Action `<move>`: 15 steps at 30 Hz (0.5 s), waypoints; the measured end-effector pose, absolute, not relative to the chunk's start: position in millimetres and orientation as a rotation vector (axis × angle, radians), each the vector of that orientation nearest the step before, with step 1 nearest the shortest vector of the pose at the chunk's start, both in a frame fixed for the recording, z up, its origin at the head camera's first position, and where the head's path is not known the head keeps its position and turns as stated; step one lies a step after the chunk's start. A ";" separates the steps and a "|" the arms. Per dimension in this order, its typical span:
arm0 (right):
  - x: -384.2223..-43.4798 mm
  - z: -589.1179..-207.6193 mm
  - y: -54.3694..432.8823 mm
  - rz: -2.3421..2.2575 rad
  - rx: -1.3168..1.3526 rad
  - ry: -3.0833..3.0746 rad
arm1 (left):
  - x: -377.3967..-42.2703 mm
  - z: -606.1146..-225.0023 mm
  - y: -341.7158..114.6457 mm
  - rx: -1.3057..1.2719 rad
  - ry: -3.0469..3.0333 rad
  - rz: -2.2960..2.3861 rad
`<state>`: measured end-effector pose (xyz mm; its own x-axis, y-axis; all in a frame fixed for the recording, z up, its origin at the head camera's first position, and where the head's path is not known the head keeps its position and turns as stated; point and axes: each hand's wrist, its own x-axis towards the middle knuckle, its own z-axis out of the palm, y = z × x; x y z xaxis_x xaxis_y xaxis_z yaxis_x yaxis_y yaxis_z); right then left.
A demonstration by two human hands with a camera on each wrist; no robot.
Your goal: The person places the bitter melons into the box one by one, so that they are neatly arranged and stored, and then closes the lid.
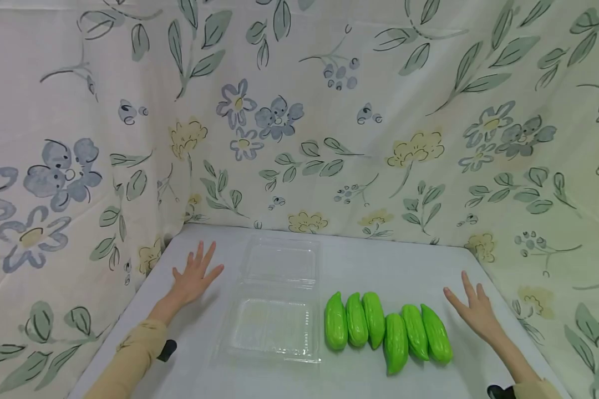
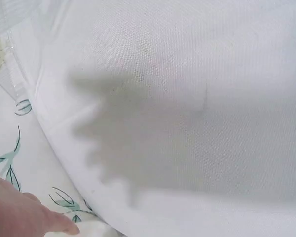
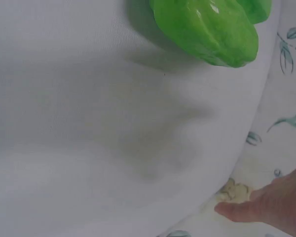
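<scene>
Several glossy bright green vegetables (image 1: 396, 338), shaped like plump tapered peppers or gourds, lie side by side right of centre in the head view. To their left is a clear plastic clamshell box (image 1: 272, 327) with its lid (image 1: 281, 260) folded back toward the far edge. My left hand (image 1: 192, 281) hovers left of the box, fingers spread and holding nothing. Over the right side, my right hand (image 1: 476, 310) is also spread, touching nothing. The right wrist view shows one green vegetable (image 3: 207, 32) close by and part of the hand (image 3: 271, 205).
A white tabletop (image 1: 359, 260) carries everything. Behind it and along both sides hangs a floral cloth (image 1: 329, 183). Shadows of the hands fall on the white surface in both wrist views. Dark wrist straps (image 1: 167, 350) show at the sleeves.
</scene>
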<state>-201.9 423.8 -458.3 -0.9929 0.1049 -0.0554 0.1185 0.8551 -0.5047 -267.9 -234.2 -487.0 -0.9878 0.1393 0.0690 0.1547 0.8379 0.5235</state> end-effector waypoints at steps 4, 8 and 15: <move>-200.6 -457.7 418.8 -0.916 0.171 2.939 | -265.6 -483.9 -228.4 -0.270 -2.977 -1.019; -199.0 -457.4 415.2 -1.034 0.139 2.871 | -264.7 -483.5 -223.4 -0.311 -2.959 -1.197; -196.4 -462.9 409.7 -1.163 0.132 2.690 | -263.6 -484.6 -213.0 -0.389 -2.940 -1.352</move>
